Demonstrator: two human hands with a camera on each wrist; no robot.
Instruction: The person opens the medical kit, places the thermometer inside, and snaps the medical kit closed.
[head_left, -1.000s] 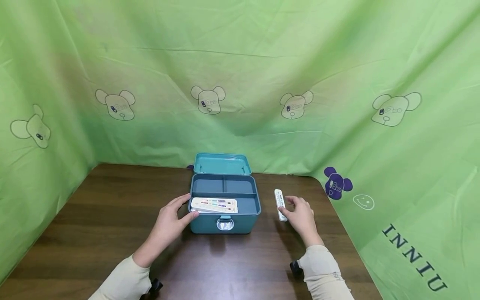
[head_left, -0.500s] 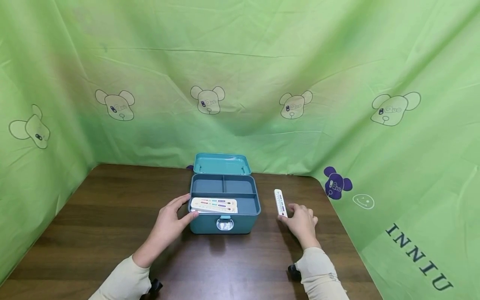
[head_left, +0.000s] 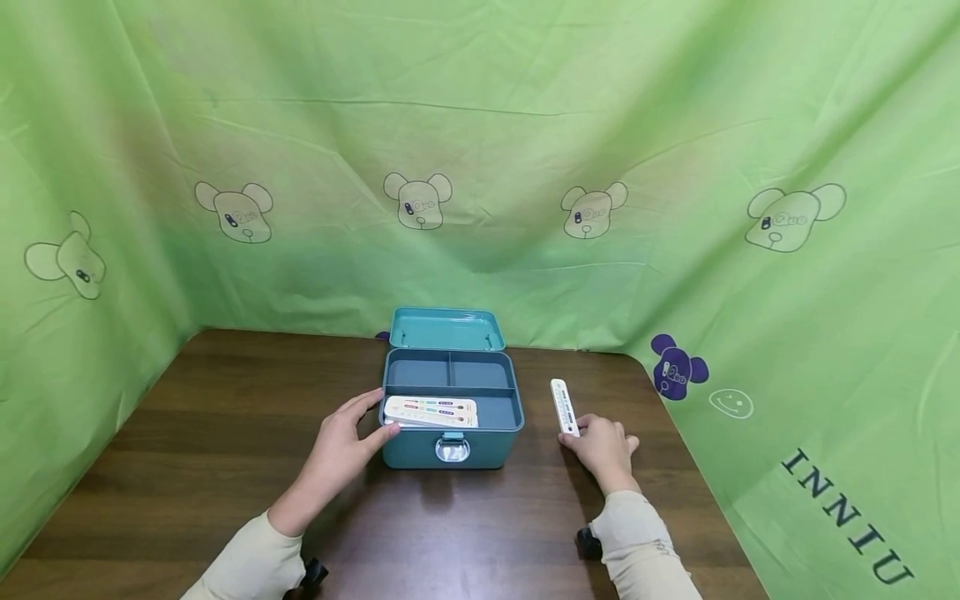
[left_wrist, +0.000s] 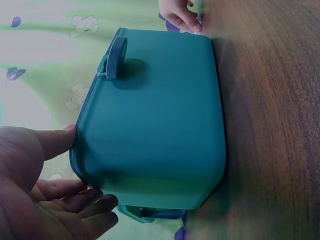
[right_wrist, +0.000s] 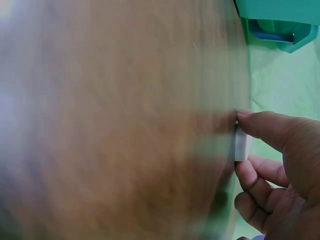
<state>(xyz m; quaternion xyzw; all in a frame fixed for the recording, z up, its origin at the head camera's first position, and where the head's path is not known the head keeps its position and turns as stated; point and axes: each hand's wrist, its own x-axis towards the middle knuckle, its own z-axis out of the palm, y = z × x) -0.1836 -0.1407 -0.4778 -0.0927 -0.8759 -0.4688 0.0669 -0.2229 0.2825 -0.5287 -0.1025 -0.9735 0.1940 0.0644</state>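
On the table stands a teal lidded box (head_left: 442, 450) with a front clasp, its lid (head_left: 447, 328) tipped back. At its front left corner my left hand (head_left: 341, 442) holds the rim, thumb on the front and fingers on the left side, as the left wrist view also shows. To the right of the box, a slim white case (head_left: 564, 407) with small printing lies flat on the table. My right hand (head_left: 602, 450) pinches its near end between thumb and fingers (right_wrist: 249, 172); that end is partly hidden. Similar white cases (head_left: 431, 411) lie stacked inside the box's front compartment, towards the left.
Behind the front compartment are two smaller compartments (head_left: 483, 373) split by a divider. The brown wooden table (head_left: 225, 417) ends at a green printed cloth (head_left: 480, 267) hanging at the back and both sides. A handle (left_wrist: 150, 214) juts from the box's side.
My right hand has drawn slightly nearer to me along the white case and now pinches its near end. The left hand and the box have stayed in place.
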